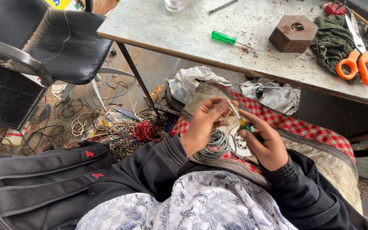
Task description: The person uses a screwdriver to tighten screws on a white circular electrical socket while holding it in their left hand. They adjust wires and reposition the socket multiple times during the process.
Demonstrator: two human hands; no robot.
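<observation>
So the person is sitting low with both hands up over their lap. The left hand (204, 124) has its fingers curled in and pinched together on something small near the fingertips, too small for me to tell what. The right hand (265, 142) is wrapped around a small green-handled screwdriver (240, 120), fingers pressed shut on the handle, with the metal shaft angled up and left so the tip meets the left fingertips. Just under the hands there's a coil of grey wire (216, 146) and a round white part (239, 142) lying on a red checked cloth (294, 121).

On the far side, a scuffed grey table (171, 30) holds another green screwdriver (228, 39), a rusty hex-shaped metal block (293, 33) to its right, and orange-handled scissors (361, 64) on a dark green rag (333, 40) at the far right. Far left is a black office chair (64, 44), with tangled wires (120, 132) all over the floor below it. A black backpack (39, 183) sits near left.
</observation>
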